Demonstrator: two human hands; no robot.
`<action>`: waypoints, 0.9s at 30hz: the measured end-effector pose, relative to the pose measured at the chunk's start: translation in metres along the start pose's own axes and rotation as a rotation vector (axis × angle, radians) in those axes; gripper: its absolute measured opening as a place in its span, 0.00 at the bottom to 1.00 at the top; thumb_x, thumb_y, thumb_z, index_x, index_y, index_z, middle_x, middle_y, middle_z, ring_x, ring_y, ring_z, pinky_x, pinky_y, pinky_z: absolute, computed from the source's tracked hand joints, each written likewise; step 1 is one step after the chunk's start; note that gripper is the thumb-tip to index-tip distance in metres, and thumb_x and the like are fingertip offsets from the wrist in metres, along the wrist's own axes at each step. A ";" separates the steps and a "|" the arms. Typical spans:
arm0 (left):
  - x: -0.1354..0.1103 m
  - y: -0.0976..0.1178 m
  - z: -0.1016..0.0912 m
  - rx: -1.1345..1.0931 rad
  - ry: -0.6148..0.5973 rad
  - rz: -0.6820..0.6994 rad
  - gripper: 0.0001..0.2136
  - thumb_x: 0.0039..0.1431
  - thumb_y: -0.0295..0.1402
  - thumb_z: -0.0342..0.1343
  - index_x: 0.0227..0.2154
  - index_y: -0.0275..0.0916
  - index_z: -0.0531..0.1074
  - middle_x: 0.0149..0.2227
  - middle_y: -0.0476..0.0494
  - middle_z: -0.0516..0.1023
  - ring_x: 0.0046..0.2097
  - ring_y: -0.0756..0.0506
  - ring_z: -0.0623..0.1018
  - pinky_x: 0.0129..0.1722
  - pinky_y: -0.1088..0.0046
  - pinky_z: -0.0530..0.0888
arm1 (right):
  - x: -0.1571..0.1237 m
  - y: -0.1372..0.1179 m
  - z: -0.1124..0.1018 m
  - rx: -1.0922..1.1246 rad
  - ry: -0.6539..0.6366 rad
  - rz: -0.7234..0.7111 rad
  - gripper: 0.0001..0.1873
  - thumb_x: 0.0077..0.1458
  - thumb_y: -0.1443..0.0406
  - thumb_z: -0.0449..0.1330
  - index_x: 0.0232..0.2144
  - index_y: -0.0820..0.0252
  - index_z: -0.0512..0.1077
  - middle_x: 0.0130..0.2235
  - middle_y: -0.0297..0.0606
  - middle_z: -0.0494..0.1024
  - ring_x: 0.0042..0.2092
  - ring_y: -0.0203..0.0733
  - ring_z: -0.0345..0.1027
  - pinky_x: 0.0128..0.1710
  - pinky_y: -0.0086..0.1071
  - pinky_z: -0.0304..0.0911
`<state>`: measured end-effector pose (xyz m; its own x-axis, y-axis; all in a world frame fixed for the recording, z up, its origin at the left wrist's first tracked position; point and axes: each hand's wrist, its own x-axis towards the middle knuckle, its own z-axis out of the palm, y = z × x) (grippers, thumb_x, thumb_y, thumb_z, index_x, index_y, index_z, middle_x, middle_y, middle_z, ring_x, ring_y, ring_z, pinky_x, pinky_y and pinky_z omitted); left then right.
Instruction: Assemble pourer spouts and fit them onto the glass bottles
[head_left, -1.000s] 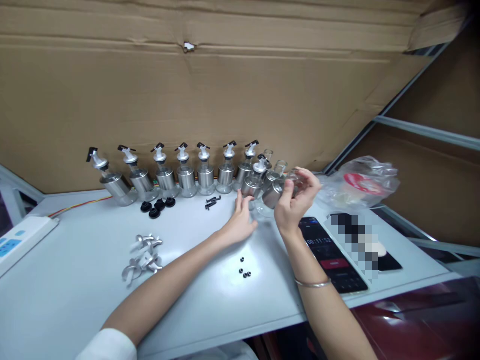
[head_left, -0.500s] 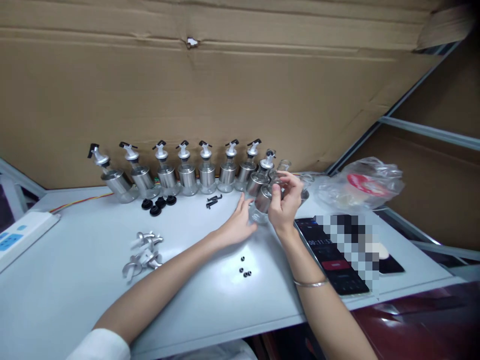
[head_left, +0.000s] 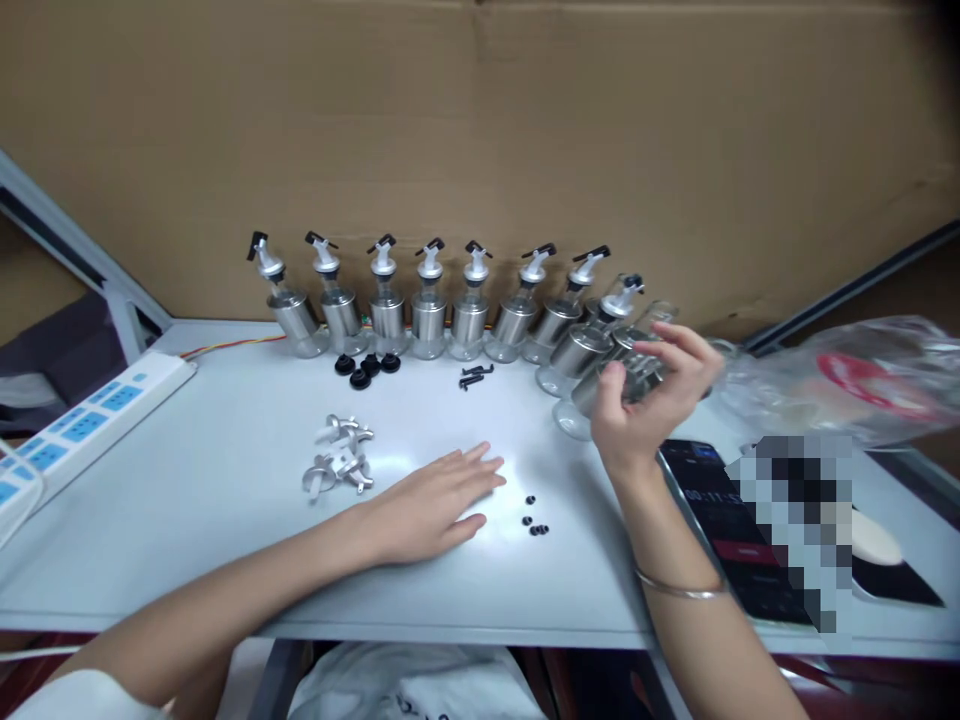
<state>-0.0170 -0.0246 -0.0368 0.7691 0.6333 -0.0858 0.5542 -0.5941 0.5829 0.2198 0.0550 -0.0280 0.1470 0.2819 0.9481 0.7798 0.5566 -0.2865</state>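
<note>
My left hand (head_left: 442, 500) hovers over or rests on the middle of the table, fingers stretched out, holding nothing. Its nearest things are small black rings (head_left: 531, 530) to the right and silver pour spouts (head_left: 341, 460) to the left. My right hand (head_left: 656, 405) has its fingers apart, beside a glass bottle with a metal sleeve (head_left: 576, 420); it partly hides this bottle, and whether it touches it is unclear. Just behind stands a bottle with a silver-and-black spout (head_left: 581, 348). Further bottles with spouts (head_left: 469, 322) line the back.
Black stoppers (head_left: 361, 378) and thin black levers (head_left: 474, 377) lie before the bottle row. A power strip (head_left: 90, 425) is at the left. On the right are a phone (head_left: 720, 520) and a clear plastic bag (head_left: 847, 385). Cardboard (head_left: 480, 130) stands behind.
My left hand has drawn back from the bottle toward the table's middle. My right hand's fingers have spread apart beside the bottle. The view has shifted, so the things appear elsewhere in it.
</note>
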 end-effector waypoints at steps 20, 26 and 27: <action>-0.014 -0.020 0.024 0.278 0.136 0.247 0.15 0.64 0.24 0.46 0.50 0.31 0.71 0.54 0.34 0.75 0.59 0.40 0.72 0.64 0.60 0.63 | -0.043 -0.068 0.009 0.287 -1.234 -0.253 0.19 0.59 0.74 0.47 0.48 0.70 0.74 0.54 0.55 0.74 0.58 0.53 0.67 0.54 0.50 0.68; -0.025 -0.019 0.003 0.297 0.213 0.277 0.16 0.66 0.24 0.41 0.43 0.38 0.74 0.44 0.41 0.82 0.46 0.46 0.79 0.52 0.65 0.73 | -0.055 -0.074 0.008 0.206 -1.378 -0.198 0.22 0.60 0.71 0.50 0.55 0.73 0.69 0.59 0.59 0.67 0.62 0.56 0.61 0.58 0.52 0.64; -0.027 -0.020 -0.005 0.308 0.244 0.260 0.16 0.65 0.23 0.41 0.43 0.37 0.74 0.43 0.41 0.82 0.45 0.46 0.79 0.51 0.65 0.74 | -0.054 -0.075 0.008 0.191 -1.400 -0.202 0.22 0.60 0.71 0.50 0.55 0.74 0.68 0.59 0.60 0.67 0.61 0.57 0.61 0.58 0.52 0.63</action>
<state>-0.0506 -0.0275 -0.0424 0.8184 0.5197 0.2452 0.4496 -0.8448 0.2902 0.1482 0.0039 -0.0587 -0.7545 0.6500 0.0912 0.6054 0.7428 -0.2859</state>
